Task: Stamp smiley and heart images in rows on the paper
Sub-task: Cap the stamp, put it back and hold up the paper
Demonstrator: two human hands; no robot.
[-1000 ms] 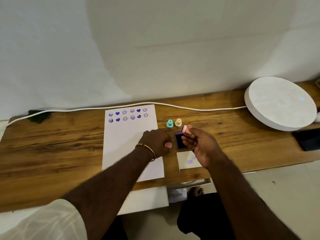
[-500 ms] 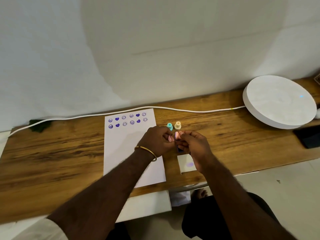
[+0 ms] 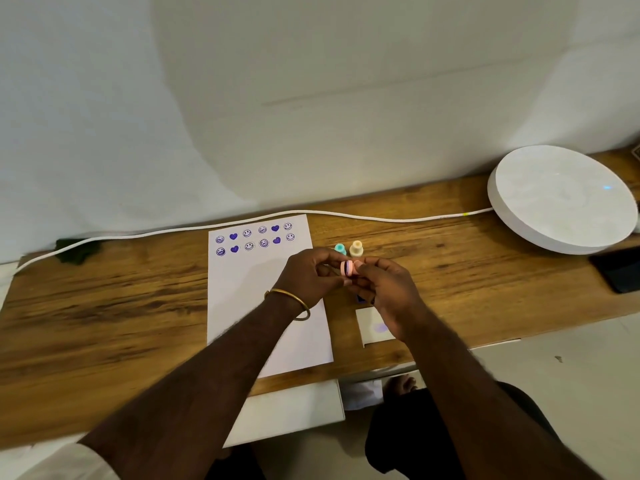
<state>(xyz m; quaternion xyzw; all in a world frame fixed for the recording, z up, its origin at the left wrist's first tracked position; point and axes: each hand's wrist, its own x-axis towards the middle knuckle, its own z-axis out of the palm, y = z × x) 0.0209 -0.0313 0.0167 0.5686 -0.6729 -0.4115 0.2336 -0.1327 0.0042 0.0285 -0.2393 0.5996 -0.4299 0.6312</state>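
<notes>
A white sheet of paper (image 3: 256,299) lies on the wooden table (image 3: 104,306), with two rows of purple smileys and hearts (image 3: 254,239) stamped along its far edge. Both hands meet over the paper's right edge, holding a small pink stamp (image 3: 347,268) on its side. My left hand (image 3: 311,275), with a gold bangle on the wrist, pinches it from the left. My right hand (image 3: 384,289) holds it from the right. The dark ink pad (image 3: 360,298) is mostly hidden beneath my right hand.
A teal stamp (image 3: 340,249) and a cream stamp (image 3: 356,248) stand just beyond my hands. A small white card (image 3: 372,327) with a purple smudge lies near the front edge. A white cable (image 3: 381,218) runs to a round white device (image 3: 561,199). A black phone (image 3: 620,270) sits far right.
My left hand has come off the paper and joined my right hand on the pink stamp. The stamp has moved left from above the ink pad and now lies sideways between both hands.
</notes>
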